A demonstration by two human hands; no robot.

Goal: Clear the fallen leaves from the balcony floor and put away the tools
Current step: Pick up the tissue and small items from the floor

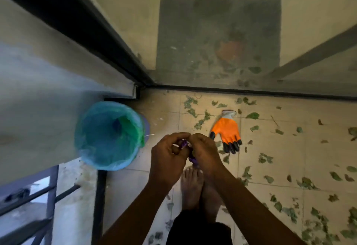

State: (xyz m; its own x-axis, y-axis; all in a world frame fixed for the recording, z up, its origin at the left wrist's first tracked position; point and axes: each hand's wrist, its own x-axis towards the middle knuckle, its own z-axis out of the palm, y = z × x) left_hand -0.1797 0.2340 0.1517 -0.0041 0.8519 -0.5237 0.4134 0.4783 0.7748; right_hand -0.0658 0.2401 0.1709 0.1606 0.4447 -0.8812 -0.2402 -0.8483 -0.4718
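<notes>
Leaves (253, 115) – where are they, pls?

B: Green bits strewn over the tiled balcony floor (286, 153), mostly centre to right, some up against the glass door (212, 32). None gathered in a pile, so clearing looks barely begun, imo.

A: And the hands?

B: Both meet in mid-frame, above the person's bare feet (192, 184). Left hand (166, 153) & right hand (205, 152) have fingers curled in, pinching 1 small purple item (184, 144) between them. Can't tell what it is: too small, partly hidden. Prob. held close w/ bare fingertips because it needs fine handling.

A: Tools?

B: 1 orange glove (227, 130) w/ black fingertips lies flat on the floor just beyond the hands, unworn, within easy reach. 1 round bin (80, 138) w/ blue-green liner stands in the corner left of the hands, mouth open, handy for dropping leaves in.
</notes>
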